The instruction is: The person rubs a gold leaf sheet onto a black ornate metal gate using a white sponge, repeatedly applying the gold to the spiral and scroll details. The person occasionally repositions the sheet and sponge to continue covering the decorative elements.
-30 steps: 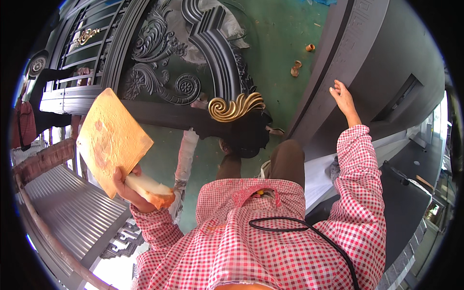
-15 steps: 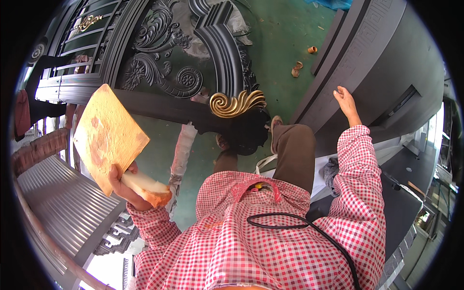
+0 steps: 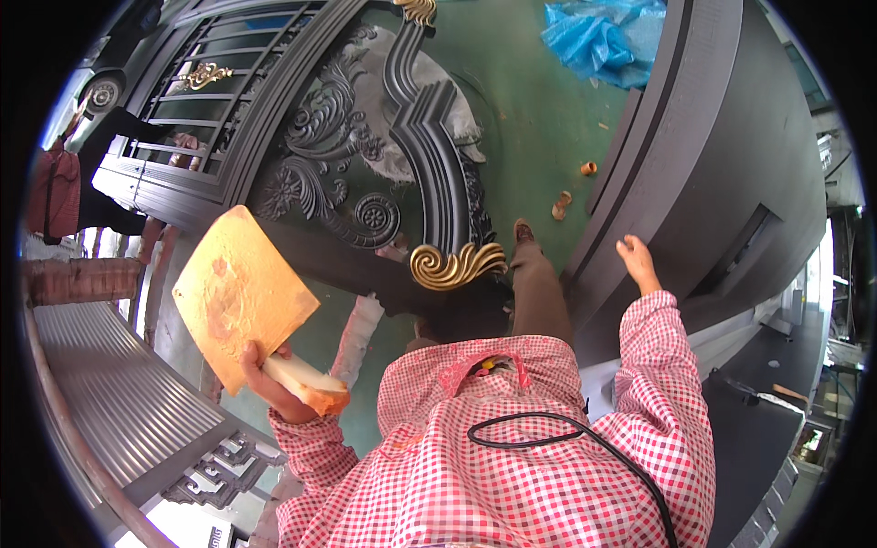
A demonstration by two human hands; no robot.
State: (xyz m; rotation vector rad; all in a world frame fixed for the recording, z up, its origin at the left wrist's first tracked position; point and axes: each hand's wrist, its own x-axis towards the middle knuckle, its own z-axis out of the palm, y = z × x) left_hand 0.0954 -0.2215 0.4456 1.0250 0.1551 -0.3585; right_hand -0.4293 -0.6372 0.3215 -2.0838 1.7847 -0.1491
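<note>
Head view: corrugated metal panel (image 3: 119, 374) at near left. Your left hand (image 3: 270, 385) grips a white block with an orange end (image 3: 306, 376) and the square yellow board (image 3: 239, 292), tilted up at left. Step in hand reads as carrying; the next move likely calls for keeping the board's corners off the ornate dark gate (image 3: 437, 173). Gold scroll (image 3: 448, 269) stands at the gate's near end. Right of it, green floor (image 3: 525, 119) opens a lane toward far; brown scraps (image 3: 561, 205) lie there. Your right hand (image 3: 638, 263), fingers loosely parted, shows nothing held beside the dark grey panel (image 3: 694, 183); contact, cannot tell.
</note>
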